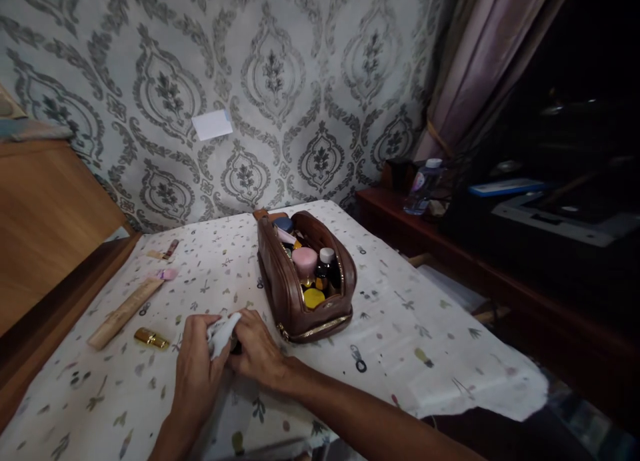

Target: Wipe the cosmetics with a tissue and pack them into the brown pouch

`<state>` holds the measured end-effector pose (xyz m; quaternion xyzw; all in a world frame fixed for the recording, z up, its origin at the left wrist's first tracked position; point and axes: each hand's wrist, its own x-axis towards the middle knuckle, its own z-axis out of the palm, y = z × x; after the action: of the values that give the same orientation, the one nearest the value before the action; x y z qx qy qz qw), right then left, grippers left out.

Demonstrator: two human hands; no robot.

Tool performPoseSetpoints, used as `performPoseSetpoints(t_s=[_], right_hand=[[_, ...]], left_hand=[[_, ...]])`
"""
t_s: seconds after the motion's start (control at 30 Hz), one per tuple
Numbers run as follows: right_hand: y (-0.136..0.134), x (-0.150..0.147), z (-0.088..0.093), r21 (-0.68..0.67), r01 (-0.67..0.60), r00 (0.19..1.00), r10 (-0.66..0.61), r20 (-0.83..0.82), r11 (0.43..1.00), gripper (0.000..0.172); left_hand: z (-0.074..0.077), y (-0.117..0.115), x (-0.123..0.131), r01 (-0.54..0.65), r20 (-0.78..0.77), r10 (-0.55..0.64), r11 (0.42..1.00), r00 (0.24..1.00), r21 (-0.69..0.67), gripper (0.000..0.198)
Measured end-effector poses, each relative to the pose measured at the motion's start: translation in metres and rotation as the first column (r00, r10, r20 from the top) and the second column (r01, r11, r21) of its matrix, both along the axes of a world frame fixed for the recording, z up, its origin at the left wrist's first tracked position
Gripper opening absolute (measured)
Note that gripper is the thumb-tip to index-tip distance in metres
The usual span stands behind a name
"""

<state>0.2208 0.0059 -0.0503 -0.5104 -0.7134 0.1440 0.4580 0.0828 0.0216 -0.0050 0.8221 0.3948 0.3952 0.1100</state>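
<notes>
My left hand is closed on a crumpled white tissue just in front of the bag. My right hand meets it from the other side, its fingers bent around the tissue and a small dark thing, mostly hidden, that I cannot make out. Beyond the hands stands an open brown leather toiletry bag, unzipped. Inside it are a pink-lidded jar, a dark bottle with a white cap, and a yellow lid. A gold lipstick tube lies left of my left hand.
A long beige tube and small brown items lie on the patterned tablecloth at left. A wooden panel borders that side. To the right, a clear bottle stands on a dark red surface.
</notes>
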Motion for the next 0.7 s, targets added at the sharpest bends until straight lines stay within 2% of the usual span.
performPoseSetpoints(t_s=[0.2, 0.27, 0.33, 0.43, 0.5, 0.53, 0.57, 0.67, 0.7], right_hand=[[-0.006, 0.005, 0.011, 0.055, -0.114, 0.993, 0.115, -0.015, 0.992, 0.037], [-0.009, 0.006, 0.017, 0.055, -0.131, 0.989, 0.135, -0.061, 0.99, 0.042], [-0.01, 0.007, 0.021, 0.062, -0.139, 0.981, 0.146, -0.129, 0.988, 0.047], [-0.009, 0.008, 0.024, 0.085, -0.143, 0.957, 0.16, -0.242, 0.986, 0.054], [-0.008, 0.007, 0.024, 0.093, -0.144, 0.938, 0.166, -0.304, 0.985, 0.059], [-0.007, 0.007, 0.023, 0.087, -0.148, 0.93, 0.169, -0.327, 0.985, 0.061], [-0.007, 0.007, 0.022, 0.075, -0.154, 0.923, 0.17, -0.346, 0.985, 0.063], [-0.008, 0.007, 0.02, 0.013, -0.177, 0.915, 0.169, -0.366, 0.984, 0.066], [-0.008, 0.007, 0.019, 0.001, -0.18, 0.917, 0.168, -0.362, 0.984, 0.067]], left_hand=[[0.014, 0.005, 0.002, -0.023, 0.171, 0.065, 0.972, 0.983, -0.235, 0.028], [0.016, 0.007, 0.002, 0.008, 0.252, 0.082, 0.942, 0.964, -0.335, 0.029], [0.016, 0.007, 0.003, 0.036, 0.366, 0.148, 0.891, 0.919, -0.453, 0.028], [0.015, 0.006, 0.006, 0.097, 0.531, 0.321, 0.782, 0.784, -0.616, 0.029], [0.016, 0.003, 0.009, 0.175, 0.581, 0.37, 0.717, 0.725, -0.675, 0.035], [0.018, 0.001, 0.01, 0.237, 0.592, 0.373, 0.667, 0.715, -0.707, 0.038], [0.021, -0.002, 0.012, 0.31, 0.597, 0.375, 0.595, 0.709, -0.741, 0.04], [0.033, -0.009, 0.015, 0.494, 0.592, 0.445, 0.326, 0.672, -0.806, 0.038], [0.037, -0.011, 0.016, 0.514, 0.581, 0.471, 0.277, 0.664, -0.812, 0.036]])
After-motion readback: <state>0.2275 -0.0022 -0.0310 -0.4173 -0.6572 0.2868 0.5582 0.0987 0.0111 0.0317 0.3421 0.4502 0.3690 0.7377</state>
